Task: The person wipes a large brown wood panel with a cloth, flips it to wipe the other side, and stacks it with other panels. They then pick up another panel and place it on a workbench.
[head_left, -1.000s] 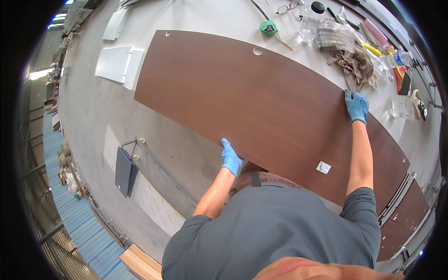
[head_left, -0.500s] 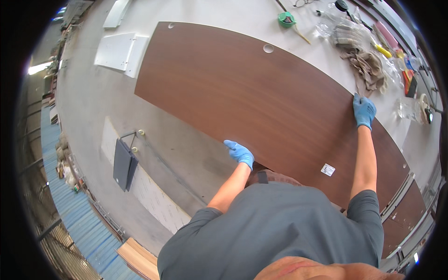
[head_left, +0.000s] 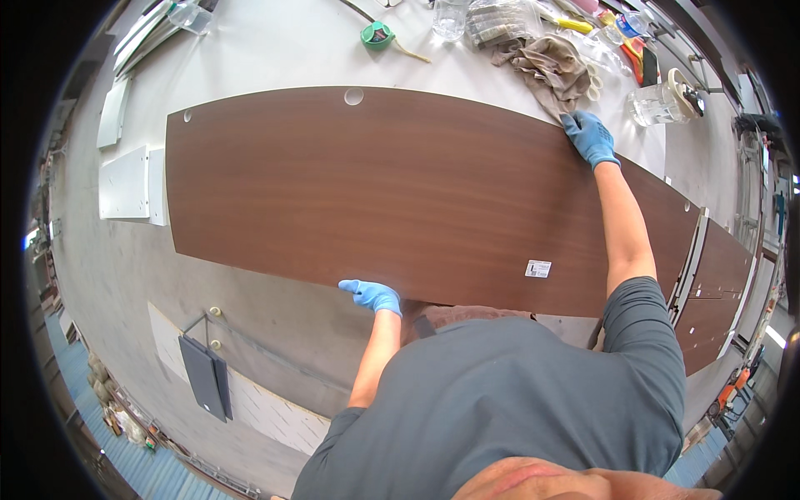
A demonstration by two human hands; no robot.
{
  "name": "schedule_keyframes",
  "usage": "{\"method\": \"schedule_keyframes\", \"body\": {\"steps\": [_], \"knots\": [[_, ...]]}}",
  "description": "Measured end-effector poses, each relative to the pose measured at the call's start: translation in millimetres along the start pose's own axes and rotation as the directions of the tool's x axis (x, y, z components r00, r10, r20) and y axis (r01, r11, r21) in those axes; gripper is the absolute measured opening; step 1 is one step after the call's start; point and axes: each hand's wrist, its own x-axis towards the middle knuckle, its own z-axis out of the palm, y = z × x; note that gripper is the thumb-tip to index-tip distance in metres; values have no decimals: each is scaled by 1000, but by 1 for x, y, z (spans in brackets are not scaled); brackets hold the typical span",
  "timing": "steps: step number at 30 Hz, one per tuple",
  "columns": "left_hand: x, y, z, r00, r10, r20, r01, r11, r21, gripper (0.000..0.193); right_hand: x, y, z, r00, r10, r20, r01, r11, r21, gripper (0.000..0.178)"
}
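Note:
A long brown wood-grain panel (head_left: 333,175) with a curved far edge lies across the table in front of me. It has round holes near that edge and a white label (head_left: 538,268) near its near edge. My left hand (head_left: 372,296), in a blue glove, is closed at the panel's near edge, its fingertips pointing left along it. The far edge on the right is gripped by my right hand (head_left: 590,137), also gloved in blue. A crumpled brown cloth (head_left: 552,71) reaches down to that hand's fingertips; whether they pinch it I cannot tell.
Behind the panel are a green tape measure (head_left: 377,36), a clear jar (head_left: 658,102) and a bag of gloves (head_left: 502,21). White panels (head_left: 125,183) stand beyond its left end. Dark grey boards (head_left: 205,379) lean at lower left. More brown panels (head_left: 718,262) lie at right.
The view has turned, so the panel now lies more level across the picture. Both hands remain at about the same places on its edges.

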Motion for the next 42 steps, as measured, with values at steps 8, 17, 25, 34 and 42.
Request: {"method": "schedule_keyframes", "body": {"steps": [8, 17, 25, 34, 42], "knots": [[-11, 8, 1, 1000, -19, 19, 18, 1000, 11, 84, -22, 64, 1, 963, -68, -259, 44, 994, -99, 52], [20, -10, -2, 895, 14, 447, 114, 959, -258, 68, -18, 66, -8, 979, 106, 173, -117, 991, 59, 85], [-12, 39, -19, 466, -113, 878, 636, 732, -244, 78, -27, 44, -105, 997, 59, 41, -57, 997, -57, 88], [-44, 75, -5, 540, -92, 836, 601, 738, -307, 93, -30, 31, -230, 879, -100, -465, 50, 992, -119, 70], [-37, 90, 22, 540, 74, 838, 516, 758, -399, 96, -62, 30, -284, 794, -77, -604, 83, 996, -18, 69]]}}
